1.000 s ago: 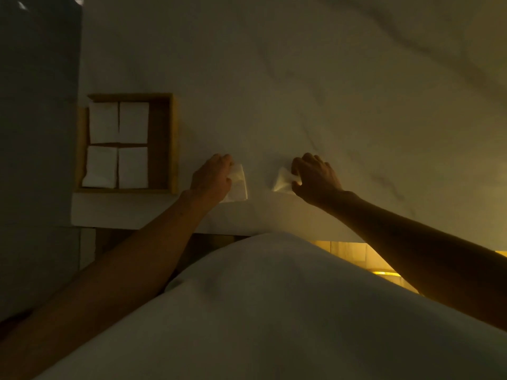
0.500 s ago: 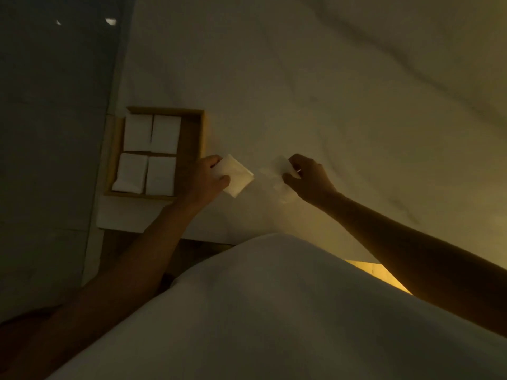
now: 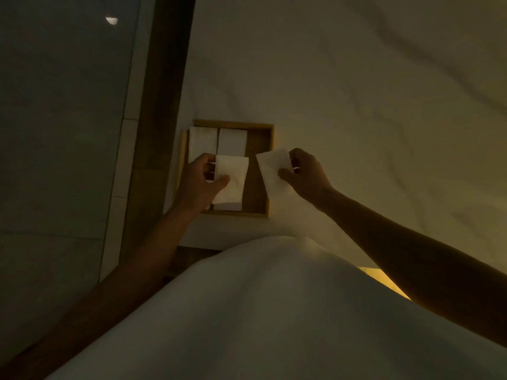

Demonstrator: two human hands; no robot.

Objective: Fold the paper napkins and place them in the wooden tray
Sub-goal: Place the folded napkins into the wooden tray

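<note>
A square wooden tray (image 3: 270,138) sits at the left end of a pale marbled counter. Folded white napkins (image 3: 231,142) lie in its left part, with bare wood on the right. My left hand (image 3: 200,182) grips a folded white napkin (image 3: 230,179) above the tray's near left part, hiding what lies below. My right hand (image 3: 304,174) pinches a second folded napkin (image 3: 273,170) over the tray's right rim.
The pale counter (image 3: 356,105) stretches to the right and far side. A dark wooden strip (image 3: 164,91) and a grey floor (image 3: 55,133) lie left of it. My white garment (image 3: 260,311) fills the lower view. The light is dim.
Both hands lifted their napkins off the counter and carried them left, over the tray. The camera turned left, so the tray now sits near the middle of the view.
</note>
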